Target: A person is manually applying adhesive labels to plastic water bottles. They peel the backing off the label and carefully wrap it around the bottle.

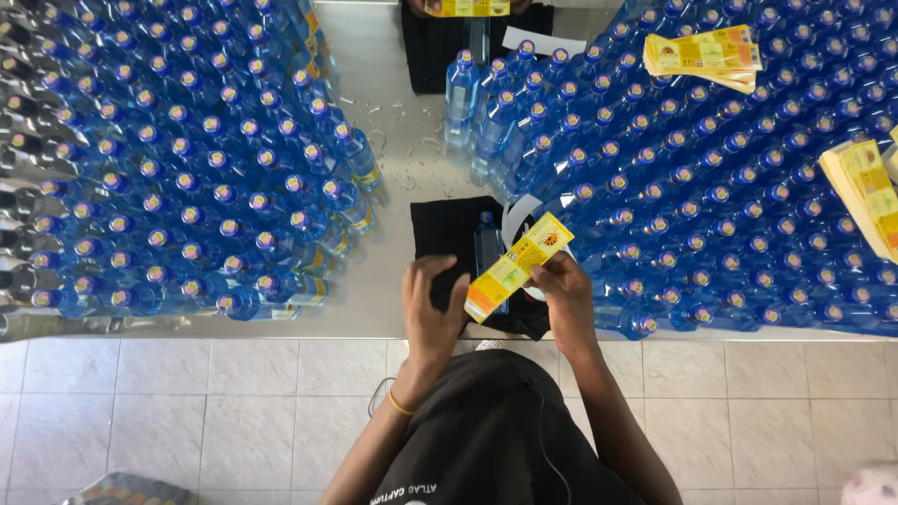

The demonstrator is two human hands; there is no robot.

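I see the left hand [432, 304] and right hand [564, 288] pinching a yellow label [517, 266] over a blue bottle [486, 245] lying on a black cloth [444, 229], partly hidden. Beyond, capped bottles [187, 159] crowd the metal table [402, 140]; another person's hands are cut off.

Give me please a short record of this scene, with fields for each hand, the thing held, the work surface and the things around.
left hand: rests on the black cloth, fingers at the lower end of the label
right hand: grips the label near its middle
held thing: yellow label, a long strip, tilted
bottle in work: blue bottle lying on the black cloth
surface: metal table
left side: many blue bottles, some already labelled
right side: blue bottles without labels, two label stacks lying on them
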